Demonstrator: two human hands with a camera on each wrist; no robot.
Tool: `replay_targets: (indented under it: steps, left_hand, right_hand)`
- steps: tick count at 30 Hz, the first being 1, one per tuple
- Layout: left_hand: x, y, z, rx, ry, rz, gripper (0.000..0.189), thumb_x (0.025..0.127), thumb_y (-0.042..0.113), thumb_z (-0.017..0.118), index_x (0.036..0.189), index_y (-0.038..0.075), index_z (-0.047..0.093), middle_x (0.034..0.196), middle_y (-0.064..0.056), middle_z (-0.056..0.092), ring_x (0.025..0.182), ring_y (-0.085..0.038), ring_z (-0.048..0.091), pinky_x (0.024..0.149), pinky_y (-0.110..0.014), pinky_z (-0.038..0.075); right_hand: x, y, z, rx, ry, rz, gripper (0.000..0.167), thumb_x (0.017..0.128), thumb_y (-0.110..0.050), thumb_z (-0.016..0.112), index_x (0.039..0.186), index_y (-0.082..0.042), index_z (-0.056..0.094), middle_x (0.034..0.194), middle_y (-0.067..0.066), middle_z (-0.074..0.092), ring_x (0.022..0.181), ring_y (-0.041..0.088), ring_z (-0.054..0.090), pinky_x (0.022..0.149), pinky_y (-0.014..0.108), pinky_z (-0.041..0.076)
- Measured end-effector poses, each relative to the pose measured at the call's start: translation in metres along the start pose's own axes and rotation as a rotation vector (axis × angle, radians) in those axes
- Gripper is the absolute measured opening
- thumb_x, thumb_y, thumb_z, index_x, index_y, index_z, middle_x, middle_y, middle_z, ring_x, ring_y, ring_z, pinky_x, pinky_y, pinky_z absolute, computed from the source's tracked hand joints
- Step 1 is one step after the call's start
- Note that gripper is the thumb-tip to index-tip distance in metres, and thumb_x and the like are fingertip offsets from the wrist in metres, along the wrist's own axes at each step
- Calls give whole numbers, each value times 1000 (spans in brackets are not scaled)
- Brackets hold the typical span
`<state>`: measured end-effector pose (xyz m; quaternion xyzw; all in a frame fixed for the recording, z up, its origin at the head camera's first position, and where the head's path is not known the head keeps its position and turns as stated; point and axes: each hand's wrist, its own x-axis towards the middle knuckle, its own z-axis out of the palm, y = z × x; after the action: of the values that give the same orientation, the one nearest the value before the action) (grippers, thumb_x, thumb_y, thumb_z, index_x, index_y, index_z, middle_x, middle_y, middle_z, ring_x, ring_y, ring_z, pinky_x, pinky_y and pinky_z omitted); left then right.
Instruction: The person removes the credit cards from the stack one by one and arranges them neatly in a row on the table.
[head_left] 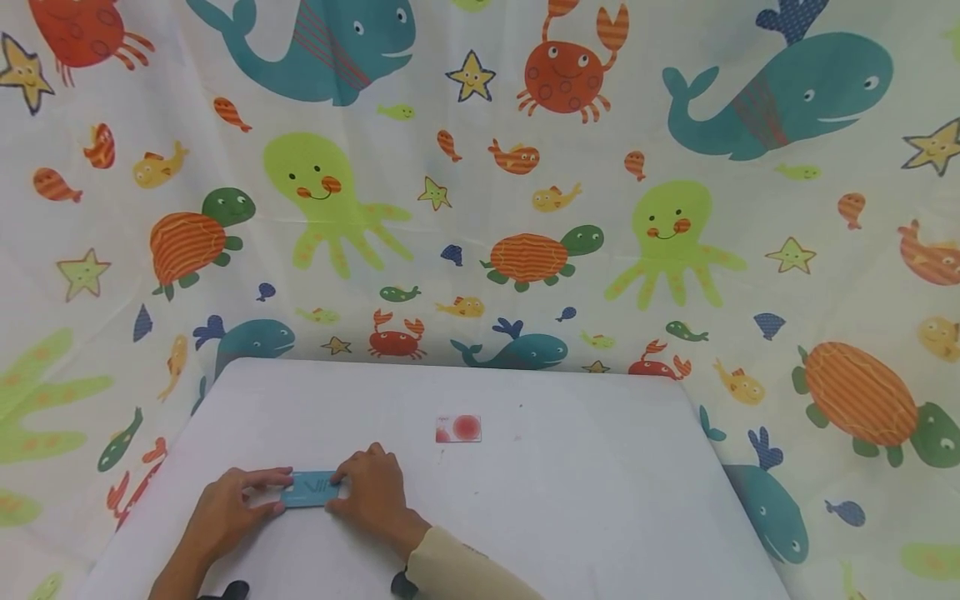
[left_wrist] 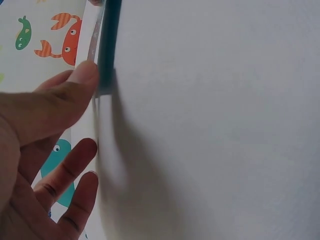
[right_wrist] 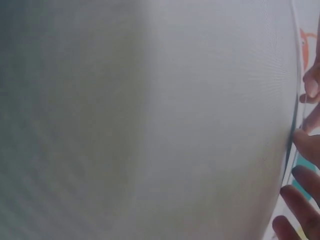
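Note:
A flat blue VIP card [head_left: 312, 490] lies low over the white table, left of its middle in the head view, its lettering facing up. My left hand [head_left: 231, 510] holds the card's left end between thumb and forefinger. At the right end, my right hand [head_left: 375, 493] pinches it by the long edges and covers the last part of the lettering. In the left wrist view the card's teal edge [left_wrist: 108, 45] shows beside the thumb, and the lower fingers are spread off it. The right wrist view catches only fingertips [right_wrist: 302, 200] at its border, near a thin dark edge.
Farther back on the white table [head_left: 585, 467] lies a small red-and-pink card [head_left: 458, 428]. Behind the table hangs a cloth [head_left: 465, 217] printed with sea animals. A beige sleeve [head_left: 465, 567] covers my right forearm.

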<state>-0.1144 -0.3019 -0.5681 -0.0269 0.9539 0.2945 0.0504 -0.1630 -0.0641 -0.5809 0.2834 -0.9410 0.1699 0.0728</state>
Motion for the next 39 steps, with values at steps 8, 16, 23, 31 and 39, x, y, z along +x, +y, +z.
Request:
replay_targets:
  steps: [8,16,23,31,39]
  left_hand:
    - [-1,-1,4,5,32,7,33,83,20,91,115,24,83,131,-3,77,110,-27,63,82,-34,51]
    - [-3,-1,8,0,51,9,31,84,18,91,114,24,84,131,-4,77,110,-28,63,83,-37,51]
    - [-3,-3,9,7,55,13,31,83,19,91,113,25,84,134,-3,76,111,-28,63,86,-40,53]
    - [-3,-1,7,-1,36,4,34,84,23,90,118,25,83,137,-4,75,114,-30,62,85,-40,51]
    - [-4,4,5,-3,48,-1,37,85,31,90,121,23,82,137,-6,74,116,-33,63,89,-49,56]
  right_hand:
    - [-1,-2,4,-52,34,-11,26,79,-52,92,100,-41,84,102,-22,78,83,1,49,69,15,32]
    - [-2,-6,-2,-70,27,-15,27,79,-52,92,102,-40,84,102,-22,78,83,2,48,69,15,31]
    - [-2,-3,2,-104,49,-40,30,76,-55,93,101,-41,84,104,-21,79,82,2,48,67,14,29]
    - [-3,2,1,-10,32,-35,27,79,-52,92,102,-39,84,106,-20,79,84,1,49,71,13,33]
    - [-5,12,-3,47,-3,-17,27,83,-53,89,104,-38,84,105,-22,79,86,0,51,75,12,37]
